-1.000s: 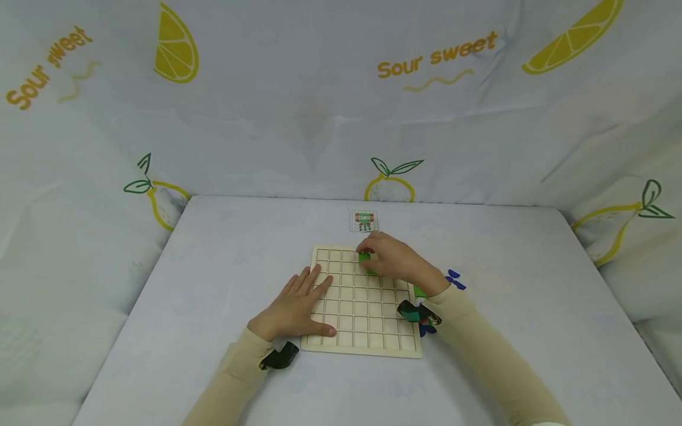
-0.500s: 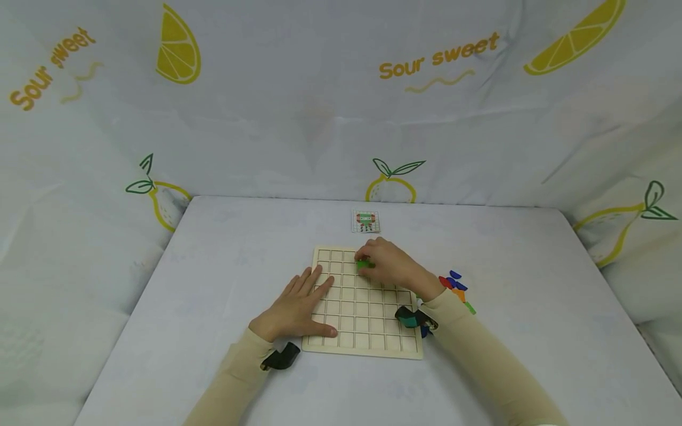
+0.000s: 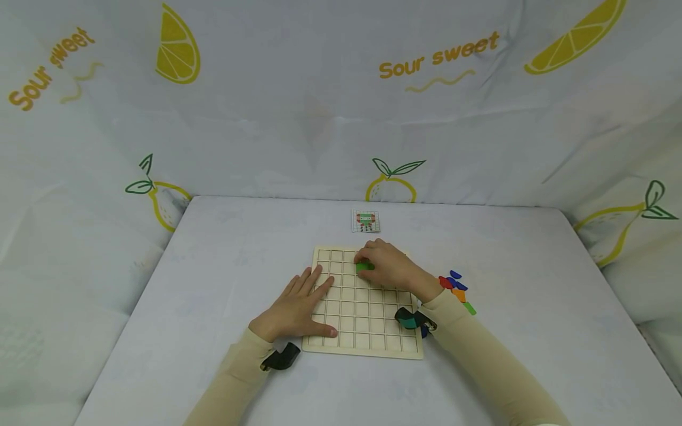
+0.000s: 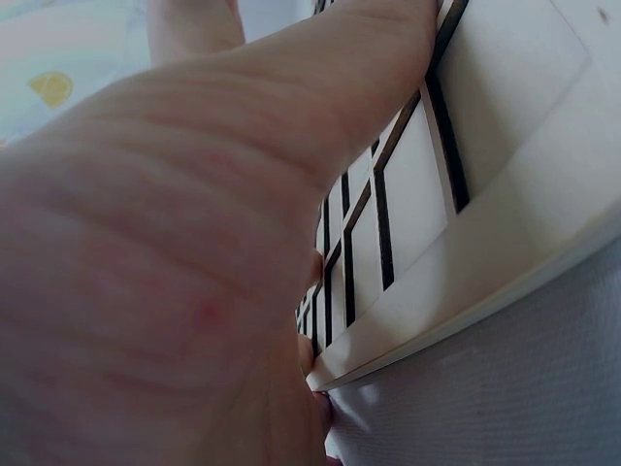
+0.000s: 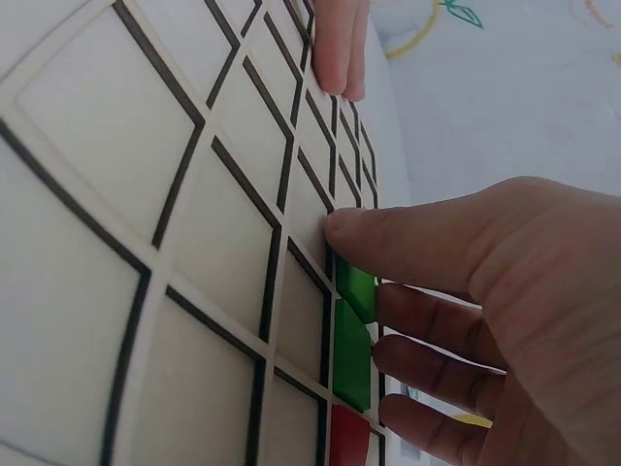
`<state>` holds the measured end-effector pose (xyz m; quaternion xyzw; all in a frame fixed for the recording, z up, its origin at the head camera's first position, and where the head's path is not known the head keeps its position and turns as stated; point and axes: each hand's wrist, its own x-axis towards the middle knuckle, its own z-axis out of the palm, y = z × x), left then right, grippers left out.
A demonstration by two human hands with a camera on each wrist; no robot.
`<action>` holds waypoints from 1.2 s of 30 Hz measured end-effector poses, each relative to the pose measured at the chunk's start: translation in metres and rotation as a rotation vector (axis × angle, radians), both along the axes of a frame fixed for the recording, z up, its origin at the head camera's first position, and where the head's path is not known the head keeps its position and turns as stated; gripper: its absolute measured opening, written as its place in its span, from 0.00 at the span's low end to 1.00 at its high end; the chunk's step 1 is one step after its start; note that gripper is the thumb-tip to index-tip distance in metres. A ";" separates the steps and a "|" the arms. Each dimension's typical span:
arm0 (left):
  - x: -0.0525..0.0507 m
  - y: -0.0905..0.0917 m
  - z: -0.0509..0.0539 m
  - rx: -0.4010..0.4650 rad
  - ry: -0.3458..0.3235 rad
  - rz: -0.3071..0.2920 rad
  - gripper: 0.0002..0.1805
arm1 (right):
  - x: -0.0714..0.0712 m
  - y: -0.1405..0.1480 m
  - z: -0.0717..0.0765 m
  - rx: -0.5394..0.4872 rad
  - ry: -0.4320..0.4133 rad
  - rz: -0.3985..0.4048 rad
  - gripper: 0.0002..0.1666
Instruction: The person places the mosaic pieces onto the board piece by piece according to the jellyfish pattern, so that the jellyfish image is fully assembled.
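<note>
A pale wooden grid board (image 3: 354,342) lies on the white table. My left hand (image 3: 290,310) rests on its left edge, fingers spread out over the squares. Near the far side of the board, my right hand (image 3: 391,266) pinches a green tile (image 3: 364,267) between thumb and fingers. The right wrist view shows the thumb at the near edge of this green tile (image 5: 358,287). Beside it in the grid sit a second green tile (image 5: 351,357) and a red tile (image 5: 349,437). From the head, the right hand hides these neighbours.
A small pattern card (image 3: 365,221) lies beyond the board. Right of the board, partly behind the right wrist, are loose pieces: a blue piece (image 3: 455,274), a red piece (image 3: 445,283), an orange piece (image 3: 459,294) and a green piece (image 3: 469,308). A printed cloth hangs behind the table.
My right hand has shifted slightly toward me with the green tile, onto a nearer spot of the grid. Its wrist has uncovered red, orange and green pieces. The left hand stays put.
</note>
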<state>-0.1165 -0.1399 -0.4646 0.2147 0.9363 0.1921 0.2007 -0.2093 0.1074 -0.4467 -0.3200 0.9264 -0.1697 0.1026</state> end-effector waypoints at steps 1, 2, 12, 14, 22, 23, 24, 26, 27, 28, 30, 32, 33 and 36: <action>0.000 0.000 0.000 -0.001 0.000 0.000 0.61 | 0.000 0.000 0.000 0.002 -0.001 0.000 0.15; 0.000 0.000 0.000 -0.001 0.001 0.001 0.61 | 0.000 0.000 0.000 0.005 -0.003 -0.002 0.16; -0.001 0.001 0.001 0.030 0.005 0.001 0.61 | 0.001 0.002 0.004 0.005 -0.051 -0.007 0.20; -0.001 0.001 0.001 0.035 0.004 0.001 0.61 | 0.001 0.003 0.006 0.000 -0.064 -0.016 0.21; 0.000 0.001 0.001 0.036 0.005 0.000 0.61 | 0.002 0.020 0.020 -0.070 -0.082 -0.053 0.21; 0.000 0.001 0.001 0.037 0.006 0.000 0.61 | 0.002 0.023 0.022 -0.081 -0.090 -0.064 0.21; 0.000 0.001 0.001 0.039 0.006 0.002 0.61 | 0.003 0.026 0.024 -0.092 -0.098 -0.072 0.20; -0.001 0.001 0.001 0.041 0.007 0.003 0.61 | 0.004 0.033 0.027 -0.108 -0.110 -0.085 0.20; -0.001 0.001 0.001 0.042 0.009 0.002 0.61 | 0.005 0.037 0.028 -0.111 -0.109 -0.087 0.20; -0.001 0.001 0.001 0.041 0.011 0.001 0.61 | 0.005 0.041 0.028 -0.110 -0.105 -0.090 0.20; -0.001 0.002 0.001 0.043 0.015 -0.001 0.61 | 0.007 0.050 0.028 -0.106 -0.099 -0.099 0.20; 0.000 0.001 0.001 0.037 0.015 -0.003 0.61 | 0.009 0.059 0.028 -0.110 -0.087 -0.109 0.20; 0.000 0.001 0.001 0.033 0.015 -0.002 0.61 | 0.011 0.064 0.029 -0.110 -0.086 -0.116 0.20; 0.002 0.000 0.001 0.035 0.011 0.001 0.61 | 0.016 0.077 0.030 -0.116 -0.094 -0.142 0.20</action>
